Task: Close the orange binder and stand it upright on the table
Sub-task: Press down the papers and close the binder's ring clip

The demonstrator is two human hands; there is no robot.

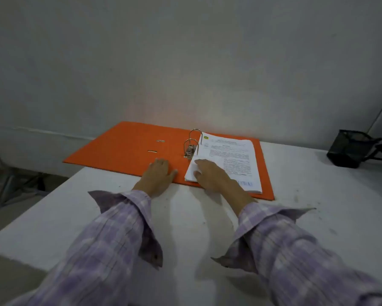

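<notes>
Orange binder [128, 146] lies open flat on the tabletop [318, 217], dead ahead at 12 o'clock, long axis running 9 to 3. Paper stack [230, 157] sits on its right half; rings [193, 140] stand at the spine. Your left hand [158, 175] rests flat, fingers spread, on the near edge by the spine. Your right hand [210, 175] lies flat on the papers, holding nothing. The bare cover stretches toward 10 o'clock, nearer your left hand; likely that one folds it over.

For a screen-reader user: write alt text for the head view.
An open orange binder lies flat on a white table, left hand on its cover, right hand on the white papers; a black mesh cup stands far right.
</notes>
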